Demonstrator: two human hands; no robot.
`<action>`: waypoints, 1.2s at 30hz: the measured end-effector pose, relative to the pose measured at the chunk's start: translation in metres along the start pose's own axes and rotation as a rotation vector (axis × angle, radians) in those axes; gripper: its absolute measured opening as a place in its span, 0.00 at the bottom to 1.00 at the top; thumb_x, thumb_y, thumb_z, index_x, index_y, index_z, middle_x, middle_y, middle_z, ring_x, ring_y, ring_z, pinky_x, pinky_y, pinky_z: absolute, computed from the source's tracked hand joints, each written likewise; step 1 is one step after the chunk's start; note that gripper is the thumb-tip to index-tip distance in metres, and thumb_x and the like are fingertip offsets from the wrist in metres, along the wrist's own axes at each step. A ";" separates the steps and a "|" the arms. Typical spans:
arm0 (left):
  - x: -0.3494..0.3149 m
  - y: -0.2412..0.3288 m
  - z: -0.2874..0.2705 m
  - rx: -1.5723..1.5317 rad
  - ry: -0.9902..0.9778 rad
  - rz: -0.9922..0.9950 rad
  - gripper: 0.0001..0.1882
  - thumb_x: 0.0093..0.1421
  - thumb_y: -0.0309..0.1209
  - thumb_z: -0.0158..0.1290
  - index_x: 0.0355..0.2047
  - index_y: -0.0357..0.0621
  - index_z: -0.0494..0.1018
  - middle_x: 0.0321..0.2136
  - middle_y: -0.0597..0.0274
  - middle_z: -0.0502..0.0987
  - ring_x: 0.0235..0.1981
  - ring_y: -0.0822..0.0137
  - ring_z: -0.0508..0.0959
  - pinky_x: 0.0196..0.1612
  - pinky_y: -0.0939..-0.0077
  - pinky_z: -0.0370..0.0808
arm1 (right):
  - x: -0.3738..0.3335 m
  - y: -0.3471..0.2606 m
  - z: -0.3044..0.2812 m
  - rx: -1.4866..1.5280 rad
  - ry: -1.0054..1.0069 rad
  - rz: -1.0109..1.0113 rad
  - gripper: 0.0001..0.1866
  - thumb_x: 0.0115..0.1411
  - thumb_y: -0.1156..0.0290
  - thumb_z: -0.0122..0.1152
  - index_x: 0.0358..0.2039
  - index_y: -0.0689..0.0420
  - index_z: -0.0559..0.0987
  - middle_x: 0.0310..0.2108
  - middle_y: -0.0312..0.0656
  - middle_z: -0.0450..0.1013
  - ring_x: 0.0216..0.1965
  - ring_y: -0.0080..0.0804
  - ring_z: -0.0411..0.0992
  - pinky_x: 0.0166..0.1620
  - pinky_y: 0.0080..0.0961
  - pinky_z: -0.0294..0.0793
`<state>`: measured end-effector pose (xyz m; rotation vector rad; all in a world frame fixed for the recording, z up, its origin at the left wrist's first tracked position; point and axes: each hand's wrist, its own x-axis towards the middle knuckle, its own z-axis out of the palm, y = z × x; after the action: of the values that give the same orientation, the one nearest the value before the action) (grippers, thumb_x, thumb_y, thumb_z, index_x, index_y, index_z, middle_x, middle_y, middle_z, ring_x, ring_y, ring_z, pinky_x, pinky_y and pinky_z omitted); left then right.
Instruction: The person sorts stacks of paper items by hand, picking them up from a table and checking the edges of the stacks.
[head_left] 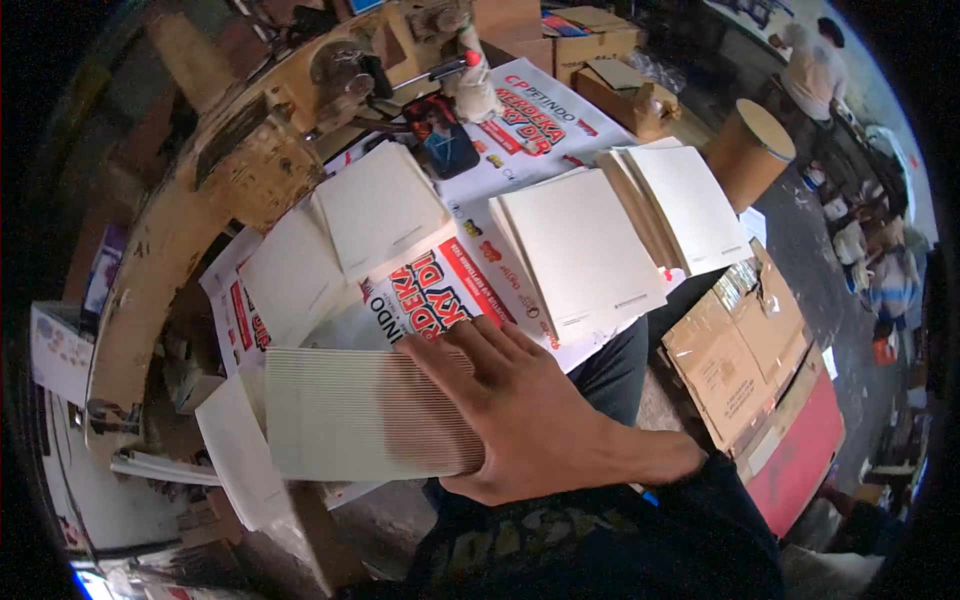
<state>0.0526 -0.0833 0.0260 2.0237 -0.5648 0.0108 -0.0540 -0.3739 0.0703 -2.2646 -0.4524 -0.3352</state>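
Note:
My right hand [540, 405] comes in from the right and spans the right end of a thick stack of white paper [340, 415], its many edges showing as fine lines. The fingers curl over the far side and the thumb is on the near side. Beneath the stack's left end, partly covered, lies another white pile [238, 455]. Farther off are several paper piles: one at the left [288, 275], one behind it [385, 210], one in the middle [590, 250] and one at the right [692, 205]. My left hand cannot be made out.
A printed white and red sheet [450, 280] covers the work surface. On it rests a phone [442, 135], beside a worn wooden frame [150, 290]. Flattened cardboard [735, 360] lies at right, near a brown drum [750, 150]. Another person [812, 75] stands at the far right.

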 end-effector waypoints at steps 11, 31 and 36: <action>0.021 0.077 0.058 0.741 -0.263 0.419 0.57 0.43 0.56 0.67 0.65 0.37 0.55 0.64 0.49 0.58 0.64 0.55 0.61 0.68 0.43 0.50 | -0.007 0.004 0.049 -0.350 -0.036 0.267 0.55 0.40 0.49 0.73 0.59 0.73 0.58 0.48 0.63 0.64 0.53 0.55 0.64 0.57 0.44 0.65; 0.015 0.058 0.076 0.773 -0.469 0.322 0.39 0.48 0.31 0.58 0.63 0.50 0.63 0.57 0.57 0.66 0.64 0.56 0.60 0.71 0.45 0.43 | 0.156 0.282 -0.017 -0.563 -0.071 0.119 0.35 0.66 0.43 0.44 0.57 0.63 0.64 0.59 0.52 0.63 0.65 0.53 0.56 0.64 0.59 0.54; 0.019 0.063 0.076 0.744 -0.469 0.327 0.37 0.49 0.31 0.57 0.62 0.50 0.65 0.56 0.58 0.66 0.64 0.56 0.61 0.71 0.45 0.45 | 0.146 0.351 -0.075 -0.547 0.190 0.277 0.27 0.59 0.57 0.58 0.50 0.66 0.71 0.44 0.61 0.74 0.48 0.55 0.73 0.52 0.47 0.72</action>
<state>0.0276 -0.1786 0.0440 2.6393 -1.3396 -0.0680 0.2191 -0.6191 -0.0557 -2.7432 0.0703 -0.5779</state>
